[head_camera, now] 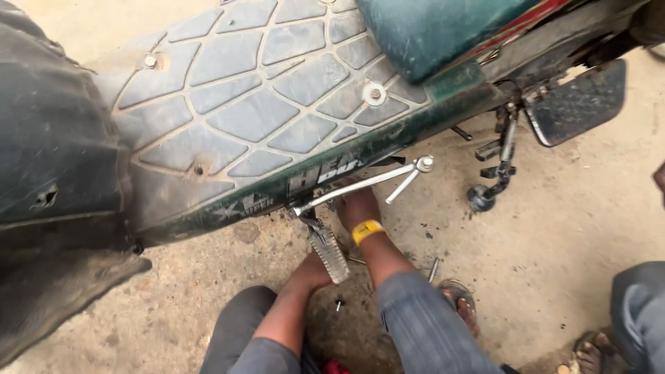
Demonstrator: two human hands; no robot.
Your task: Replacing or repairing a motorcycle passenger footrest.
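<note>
I am crouched beside a green scooter, looking down on its grey patterned floorboard (249, 104). My right hand (357, 208), with a yellow band on the wrist, reaches under the floorboard's edge. Its fingers are up against the shaft of a silver T-handle wrench (374, 179), and the fingertips are hidden in shadow. The wrench runs level along the edge, with its cross handle to the right. My left hand (312, 269) goes under the bike behind a ribbed metal foot peg (330, 252), which hides its fingers.
A black mudguard (48, 138) fills the left side. To the right are a spring with a stand (508, 142) and a black footrest (578, 104). Loose bolts (433, 269) lie on the dirt by my sandalled foot (463, 299). Another person's leg and sandal (592, 350) are at the lower right.
</note>
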